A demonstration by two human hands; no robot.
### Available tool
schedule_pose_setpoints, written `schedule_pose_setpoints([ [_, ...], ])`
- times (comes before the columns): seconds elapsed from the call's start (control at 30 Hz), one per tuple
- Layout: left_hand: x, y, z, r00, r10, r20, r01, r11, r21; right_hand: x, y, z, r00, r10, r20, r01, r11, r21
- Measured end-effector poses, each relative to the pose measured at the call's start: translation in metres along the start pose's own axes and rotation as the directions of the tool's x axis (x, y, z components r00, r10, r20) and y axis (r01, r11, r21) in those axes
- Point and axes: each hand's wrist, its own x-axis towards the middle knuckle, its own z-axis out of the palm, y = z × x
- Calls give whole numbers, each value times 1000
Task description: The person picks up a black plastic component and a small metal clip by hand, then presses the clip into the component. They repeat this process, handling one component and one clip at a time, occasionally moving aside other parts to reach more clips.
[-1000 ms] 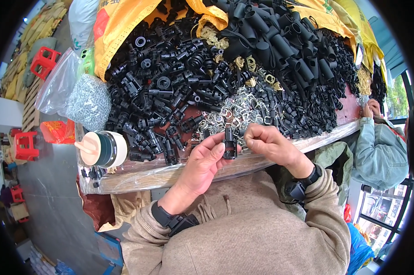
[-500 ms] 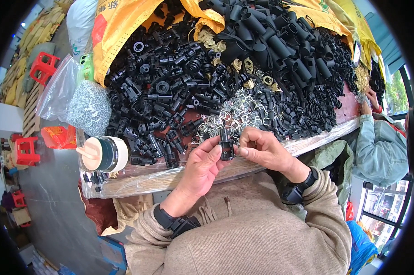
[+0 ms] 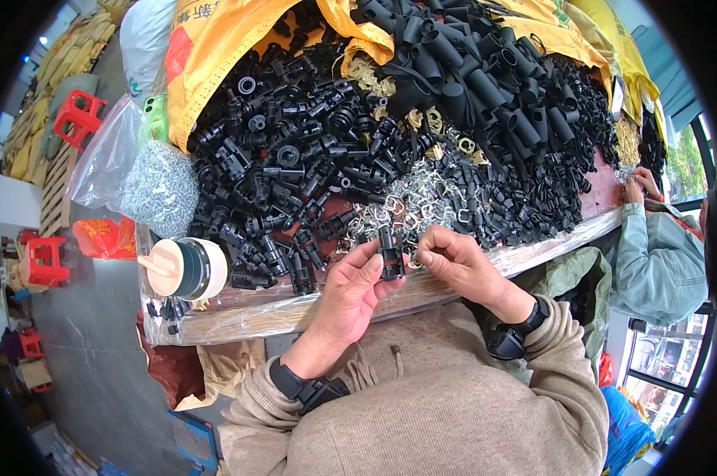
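Observation:
Upright between the thumb and fingers of my left hand (image 3: 349,292) is a black plastic cylindrical fitting (image 3: 390,255). My right hand (image 3: 468,268) is just right of it, thumb and forefinger pinched together. Whatever that pinch holds, if anything, is too small to make out. Right behind both hands lies a heap of small silvery metal clips (image 3: 410,202). Many similar black fittings (image 3: 287,155) are piled to the left of the clips, and small black plastic pieces (image 3: 509,198) spread to their right.
A cream and dark green lidded cup (image 3: 185,268) stands at the table's left corner, near a bag of small metal screws (image 3: 161,190). Black tubes (image 3: 485,87) are heaped at the back beside yellow sacks (image 3: 223,55). Another person's hands (image 3: 640,184) work at the far right.
My right hand has shifted slightly down and right, away from the black fitting. My left hand keeps hold of the fitting in nearly the same place. The whole view has shifted slightly.

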Motion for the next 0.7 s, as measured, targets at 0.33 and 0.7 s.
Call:
schedule_pose_setpoints([
  [0.33,6,-9,14,993,-116,-11,116,993,32,-4,-13,-15,979,-199,-47,191,971,-140],
  [0.7,11,-12,12,972,-225,63,226,974,-9,-7,-20,-14,887,-462,10,418,793,-443],
])
